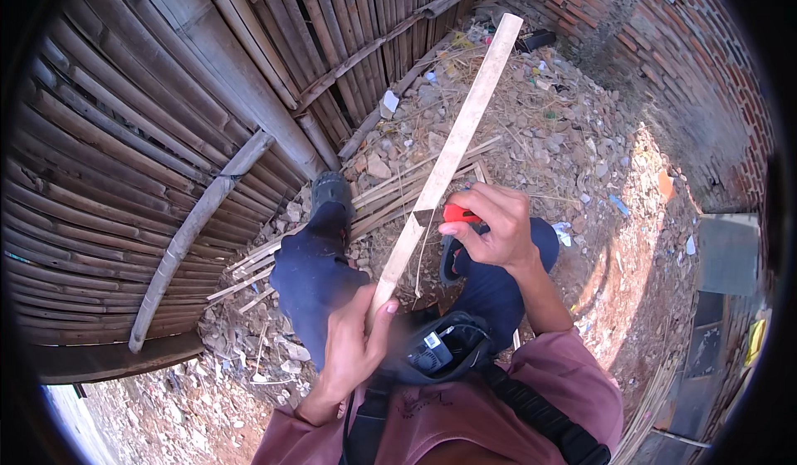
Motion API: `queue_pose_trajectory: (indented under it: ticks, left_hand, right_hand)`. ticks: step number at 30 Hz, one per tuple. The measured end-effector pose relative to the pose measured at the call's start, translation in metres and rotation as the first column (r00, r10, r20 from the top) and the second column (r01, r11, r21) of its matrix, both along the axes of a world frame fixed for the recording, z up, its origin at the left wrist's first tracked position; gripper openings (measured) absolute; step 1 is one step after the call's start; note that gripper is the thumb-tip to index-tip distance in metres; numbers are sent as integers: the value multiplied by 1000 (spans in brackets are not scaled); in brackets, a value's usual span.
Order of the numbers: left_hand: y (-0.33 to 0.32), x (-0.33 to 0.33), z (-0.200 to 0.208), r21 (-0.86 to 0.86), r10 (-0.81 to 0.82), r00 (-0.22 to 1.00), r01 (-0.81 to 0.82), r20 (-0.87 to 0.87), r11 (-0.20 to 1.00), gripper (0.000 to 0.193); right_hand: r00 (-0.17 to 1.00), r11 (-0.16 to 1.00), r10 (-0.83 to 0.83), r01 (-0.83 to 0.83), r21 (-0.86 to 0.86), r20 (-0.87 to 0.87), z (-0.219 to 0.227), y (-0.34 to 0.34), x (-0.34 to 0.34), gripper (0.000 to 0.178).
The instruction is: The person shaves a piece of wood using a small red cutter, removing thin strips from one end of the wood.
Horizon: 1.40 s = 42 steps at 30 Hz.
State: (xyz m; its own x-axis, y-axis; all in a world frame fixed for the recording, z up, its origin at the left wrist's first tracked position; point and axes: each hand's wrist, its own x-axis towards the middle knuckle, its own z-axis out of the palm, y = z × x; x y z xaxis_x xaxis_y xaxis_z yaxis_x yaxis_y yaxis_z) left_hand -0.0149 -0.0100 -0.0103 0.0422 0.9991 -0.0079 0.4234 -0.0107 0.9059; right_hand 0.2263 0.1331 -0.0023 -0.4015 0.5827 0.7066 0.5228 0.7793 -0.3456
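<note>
A long, flat, pale bamboo slat [465,124] runs slantwise away from me, its far end raised toward the upper right. My left hand [355,338] is closed around its near end, with the thumb along one side. In my right hand [498,222] is a red-handled cutter knife [460,213], gripped between thumb and fingers. Its dark blade meets the slat at a notch around the lower middle. From that spot a thin curled sliver [422,259] hangs down.
Several bamboo strips [390,195] lie on the rubble-strewn ground [573,149] around my feet. A bamboo wall [166,116] with a leaning pole rises on the left. A brick wall [706,58] stands at the right. An open black pouch [452,365] sits at my waist.
</note>
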Motion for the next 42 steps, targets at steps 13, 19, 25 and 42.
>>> queue_pose_trajectory:
  ticks: [13, 19, 25, 42]
  left_hand:
    - [-2, -4, -4, 31, 45, 999, -44, -23, 999, 16]
    - [-5, -3, -5, -5, 42, 999, -42, 20, 999, 16]
    - [-22, -8, -12, -130, 15, 1000, -16, -9, 991, 16]
    - [-15, -37, -7, -19, 211, 976, -213, -54, 977, 16]
  right_hand:
    - [1000, 999, -9, 9, 35, -2, 5, 23, -3, 32]
    - [989, 993, -119, 120, 15, -84, 12, 34, 3, 31]
    - [965, 968, -244, 238, -74, -93, 30, 88, 37, 29]
    - [382, 475, -714, 880, 6, 586, 9, 233, 166, 48]
